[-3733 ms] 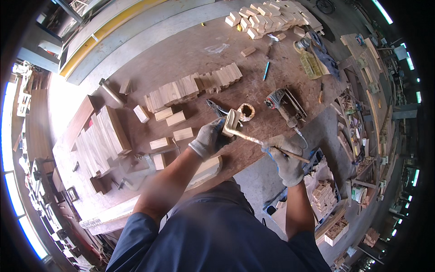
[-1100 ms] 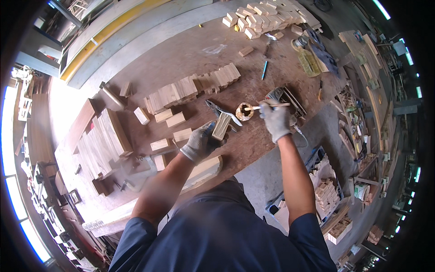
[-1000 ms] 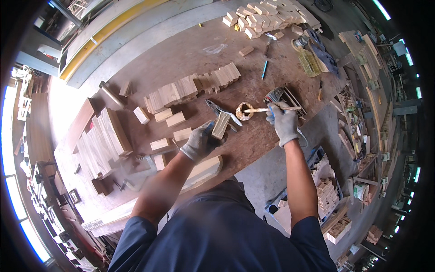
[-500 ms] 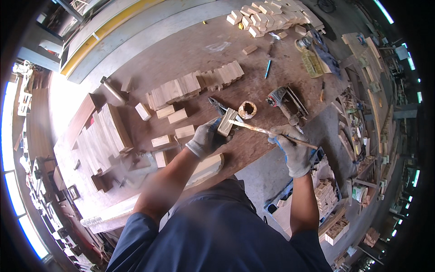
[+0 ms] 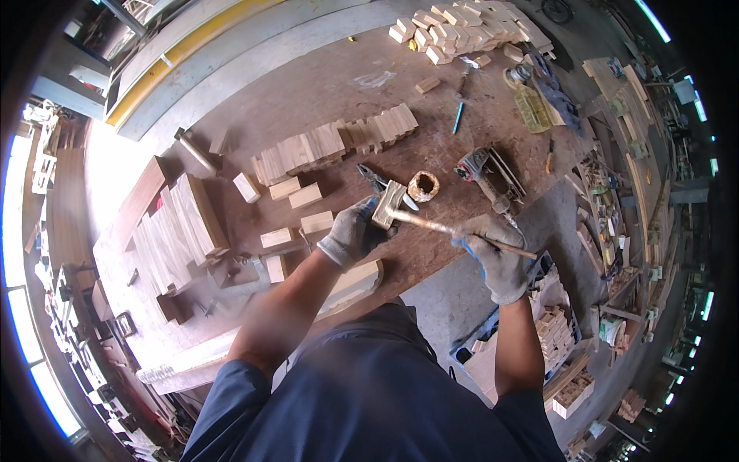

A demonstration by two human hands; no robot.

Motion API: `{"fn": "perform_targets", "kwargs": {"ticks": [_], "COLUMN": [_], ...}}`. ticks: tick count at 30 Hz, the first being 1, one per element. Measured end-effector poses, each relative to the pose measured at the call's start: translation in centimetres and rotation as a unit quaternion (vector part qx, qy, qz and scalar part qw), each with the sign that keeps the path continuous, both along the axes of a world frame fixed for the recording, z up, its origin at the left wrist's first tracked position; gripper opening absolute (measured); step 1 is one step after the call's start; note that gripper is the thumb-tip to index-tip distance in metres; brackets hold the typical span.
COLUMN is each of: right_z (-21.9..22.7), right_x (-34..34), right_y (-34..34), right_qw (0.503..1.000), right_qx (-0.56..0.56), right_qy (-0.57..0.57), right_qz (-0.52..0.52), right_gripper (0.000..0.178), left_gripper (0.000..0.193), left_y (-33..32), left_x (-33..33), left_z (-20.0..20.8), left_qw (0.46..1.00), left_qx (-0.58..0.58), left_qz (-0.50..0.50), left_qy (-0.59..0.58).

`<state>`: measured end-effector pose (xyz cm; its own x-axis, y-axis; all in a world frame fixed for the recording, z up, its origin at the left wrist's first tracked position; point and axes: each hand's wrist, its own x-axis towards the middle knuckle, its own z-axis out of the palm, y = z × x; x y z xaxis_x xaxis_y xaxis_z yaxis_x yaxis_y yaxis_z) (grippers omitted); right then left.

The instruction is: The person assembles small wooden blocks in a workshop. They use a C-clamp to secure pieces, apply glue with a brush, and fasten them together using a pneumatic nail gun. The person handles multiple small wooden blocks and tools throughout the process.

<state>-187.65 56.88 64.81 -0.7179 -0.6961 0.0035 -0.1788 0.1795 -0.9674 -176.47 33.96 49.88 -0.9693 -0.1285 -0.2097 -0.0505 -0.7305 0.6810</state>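
Note:
My left hand (image 5: pixel 348 235), in a grey-white work glove, grips a small wooden block (image 5: pixel 389 202) above the bench. In my gloved right hand (image 5: pixel 494 258) is a thin wooden stick (image 5: pixel 431 225) with a pale, smeared far end. That end touches or lies just over the block's upper face; which one I cannot tell. Just beyond the block stands a small round pot (image 5: pixel 423 185) with a crusted brownish rim and a dark inside. A pair of pliers (image 5: pixel 371 177) rests at the block's far left, partly hidden by it.
A nail gun (image 5: pixel 486 175) lies right of the pot. Loose wooden blocks (image 5: pixel 306 195) and a long row of blocks (image 5: pixel 304 150) sit to the left. A hammer (image 5: pixel 195 150), a blue pen (image 5: pixel 458 118) and a yellowish bottle (image 5: pixel 531 108) lie farther out. Stacked blocks (image 5: pixel 462 31) stand at the back.
The stick's far end has shifted slightly along the block toward me, and the stick is a little blurred. Both hands keep their grip. The whole view has shifted slightly.

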Motion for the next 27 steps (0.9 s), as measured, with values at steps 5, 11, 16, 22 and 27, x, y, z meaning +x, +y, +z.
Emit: {"fn": "perform_targets", "kwargs": {"ticks": [5, 11, 16, 22, 27], "right_z": [0.9, -0.6, -1.1, -1.3, -1.4], "right_x": [0.2, -1.0, -2.0, -1.5, -1.8], "right_y": [0.4, 0.1, 0.5, -0.1, 0.2], "right_qw": [0.997, 0.986, 0.98, 0.979, 0.982], "right_qx": [-0.021, -0.037, -0.079, -0.057, -0.085], "right_qy": [-0.075, -0.094, -0.095, -0.121, -0.114], "right_qz": [0.008, -0.133, -0.157, -0.155, -0.122], "right_gripper": [0.017, 0.02, 0.018, 0.02, 0.019], "left_gripper": [0.035, 0.036, 0.038, 0.039, 0.04], "left_y": [-0.7, -0.2, -0.2, 0.0, 0.0], "left_x": [0.0, 0.2, 0.4, 0.4, 0.5], "left_z": [3.7, 1.4, 1.5, 1.5, 1.4], "left_qw": [0.98, 0.978, 0.977, 0.975, 0.973], "left_qx": [0.178, 0.204, 0.207, 0.214, 0.221], "left_qz": [-0.033, -0.039, -0.042, -0.051, -0.048], "left_qy": [-0.086, -0.031, -0.028, -0.027, -0.045]}}
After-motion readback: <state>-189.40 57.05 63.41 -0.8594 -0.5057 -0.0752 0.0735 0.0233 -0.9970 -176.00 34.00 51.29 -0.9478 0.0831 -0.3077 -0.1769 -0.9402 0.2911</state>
